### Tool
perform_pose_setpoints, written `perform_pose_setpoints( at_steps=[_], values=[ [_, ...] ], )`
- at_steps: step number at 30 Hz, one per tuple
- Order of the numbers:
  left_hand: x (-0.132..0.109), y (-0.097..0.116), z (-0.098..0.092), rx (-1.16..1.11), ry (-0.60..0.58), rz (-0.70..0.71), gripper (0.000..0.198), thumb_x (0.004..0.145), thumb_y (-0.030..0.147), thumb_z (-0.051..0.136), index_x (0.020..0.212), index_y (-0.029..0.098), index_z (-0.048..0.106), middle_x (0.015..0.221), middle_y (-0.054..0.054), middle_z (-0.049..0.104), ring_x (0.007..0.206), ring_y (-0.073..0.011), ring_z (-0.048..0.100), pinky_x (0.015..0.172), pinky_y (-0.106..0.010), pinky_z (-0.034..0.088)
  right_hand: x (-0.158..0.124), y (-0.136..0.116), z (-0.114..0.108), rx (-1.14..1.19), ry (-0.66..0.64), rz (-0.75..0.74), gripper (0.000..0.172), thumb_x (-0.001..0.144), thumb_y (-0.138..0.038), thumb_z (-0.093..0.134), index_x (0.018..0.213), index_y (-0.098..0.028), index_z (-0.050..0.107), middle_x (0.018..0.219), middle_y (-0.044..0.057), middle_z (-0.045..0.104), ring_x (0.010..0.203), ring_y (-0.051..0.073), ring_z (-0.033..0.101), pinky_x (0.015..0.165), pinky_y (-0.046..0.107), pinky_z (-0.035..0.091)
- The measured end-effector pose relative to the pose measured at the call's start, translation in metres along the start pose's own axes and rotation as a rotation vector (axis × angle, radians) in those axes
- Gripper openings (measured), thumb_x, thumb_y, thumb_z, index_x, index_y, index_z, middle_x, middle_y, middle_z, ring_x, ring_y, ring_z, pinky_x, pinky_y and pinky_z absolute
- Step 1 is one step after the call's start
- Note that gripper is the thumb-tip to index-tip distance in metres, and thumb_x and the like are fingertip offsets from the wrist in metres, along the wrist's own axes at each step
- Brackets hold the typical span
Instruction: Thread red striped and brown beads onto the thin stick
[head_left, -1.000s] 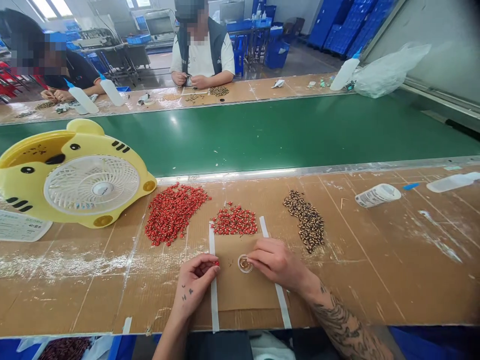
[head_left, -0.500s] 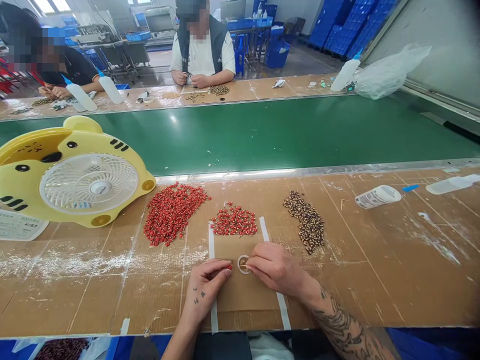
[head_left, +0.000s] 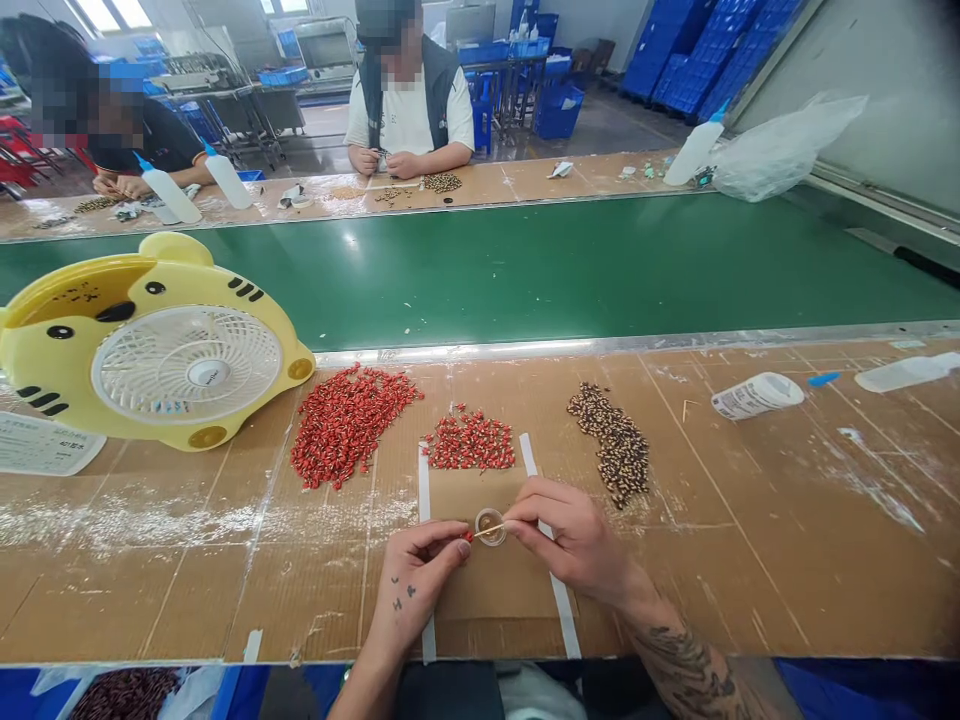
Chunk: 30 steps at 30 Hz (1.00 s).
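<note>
Between the thumb and forefinger of my left hand (head_left: 421, 575) is a small red bead-like piece (head_left: 469, 536). My right hand (head_left: 562, 530) pinches a thin wooden stick, like a toothpick (head_left: 489, 530), whose tip meets the red piece or comes very close to it. Under the stick stands a small round clear cup (head_left: 491, 540) on a cardboard sheet (head_left: 495, 595) edged with white tape strips. Just beyond it lies a small heap of red pieces (head_left: 472, 441). A larger red heap (head_left: 352, 420) is to the left, and a dark-and-gold heap (head_left: 611, 440) to the right.
A yellow animal-faced fan (head_left: 187, 360) stands at the left. To the right lie a white bottle (head_left: 757, 396), a blue cap (head_left: 823, 380) and another bottle (head_left: 907, 372). A green belt (head_left: 525, 270) runs behind. Across it, two people work at a bench (head_left: 510, 185).
My right hand has brought the stick from over the cup leftward and up to the red piece, the hand itself shifting slightly right. My left hand stays nearly in place.
</note>
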<state>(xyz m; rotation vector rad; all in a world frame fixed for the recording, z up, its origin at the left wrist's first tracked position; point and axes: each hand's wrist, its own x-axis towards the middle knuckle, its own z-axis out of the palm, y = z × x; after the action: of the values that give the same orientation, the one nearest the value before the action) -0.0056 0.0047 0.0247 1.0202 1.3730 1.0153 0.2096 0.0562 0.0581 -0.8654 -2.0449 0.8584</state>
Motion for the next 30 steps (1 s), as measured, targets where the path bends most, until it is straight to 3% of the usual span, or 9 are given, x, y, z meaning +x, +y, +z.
perform_pose_setpoints(
  at_steps=[8, 18, 24, 30],
  values=[
    [-0.004, 0.002, 0.002, -0.017, -0.007, 0.001, 0.014, 0.073, 0.028, 0.077, 0.082, 0.021, 0.084, 0.078, -0.007, 0.08, 0.066, -0.0194, 0.068, 0.061, -0.026, 0.053, -0.003, 0.005, 0.005, -0.014, -0.002, -0.013, 0.023, 0.101, -0.028, 0.055, 0.084, -0.018, 0.068, 0.073, 0.004, 0.064, 0.067, 0.016, 0.057, 0.062, 0.027, 0.043],
    [-0.005, -0.003, 0.001, -0.057, 0.023, 0.01, 0.012, 0.072, 0.028, 0.08, 0.081, 0.021, 0.084, 0.077, -0.007, 0.079, 0.066, -0.0186, 0.069, 0.061, -0.025, 0.054, -0.006, 0.001, 0.014, -0.056, 0.05, 0.065, 0.035, 0.101, -0.034, 0.053, 0.071, -0.018, 0.062, 0.064, 0.001, 0.056, 0.059, 0.014, 0.051, 0.057, 0.026, 0.037],
    [-0.005, -0.005, 0.001, -0.085, 0.049, -0.029, 0.014, 0.069, 0.029, 0.081, 0.08, 0.02, 0.084, 0.072, -0.006, 0.079, 0.063, -0.0173, 0.068, 0.06, -0.024, 0.054, -0.005, 0.005, 0.002, -0.038, 0.045, 0.075, 0.032, 0.099, -0.031, 0.055, 0.071, -0.017, 0.061, 0.065, 0.0, 0.055, 0.06, 0.013, 0.051, 0.058, 0.025, 0.037],
    [-0.003, 0.0, 0.001, -0.059, 0.024, -0.085, 0.023, 0.069, 0.038, 0.082, 0.081, 0.018, 0.084, 0.079, -0.008, 0.081, 0.071, -0.0209, 0.071, 0.066, -0.025, 0.055, -0.004, 0.014, 0.001, -0.291, -0.042, 0.145, 0.033, 0.097, -0.031, 0.06, 0.067, -0.017, 0.06, 0.067, 0.001, 0.057, 0.064, 0.015, 0.054, 0.061, 0.026, 0.038]
  ],
)
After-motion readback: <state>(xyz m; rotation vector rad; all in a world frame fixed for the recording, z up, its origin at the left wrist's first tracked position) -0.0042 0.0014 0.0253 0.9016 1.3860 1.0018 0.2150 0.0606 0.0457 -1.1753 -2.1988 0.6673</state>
